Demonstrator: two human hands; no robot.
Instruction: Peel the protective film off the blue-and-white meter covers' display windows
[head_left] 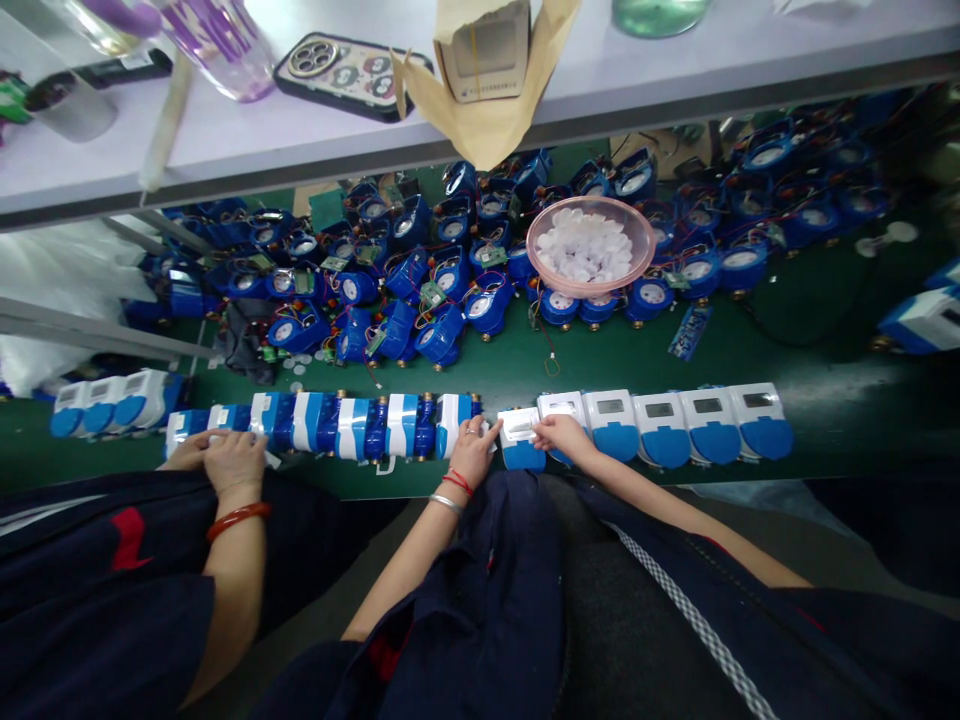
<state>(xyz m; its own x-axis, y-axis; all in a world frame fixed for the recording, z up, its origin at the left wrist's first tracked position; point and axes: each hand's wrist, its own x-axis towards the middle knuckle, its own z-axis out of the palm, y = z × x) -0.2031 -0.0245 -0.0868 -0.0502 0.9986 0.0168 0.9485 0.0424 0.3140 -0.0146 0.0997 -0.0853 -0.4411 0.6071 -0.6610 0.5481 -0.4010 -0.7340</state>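
Observation:
A white-and-blue water meter [523, 453] lies in front of me, between my hands. My right hand [564, 437] pinches at the right side of its display window; whatever is between the fingertips is too small to name. On the meter's left, my left hand [471, 452] reaches its index finger to the case's upper left corner. Its other fingers are curled, and a white slip [489, 438] shows partly under them. Just behind that hand lies another water meter [452, 418], turned on its side.
More meters [660, 428] continue the row rightward; tilted ones [352, 428] lie leftward. A co-worker's hands [229, 460] work at the row's left. Behind are many open blue meter bodies [442, 335] and a pink bowl [536, 262] of clear pieces. A shelf [247, 160] overhangs them, carrying a phone [352, 75].

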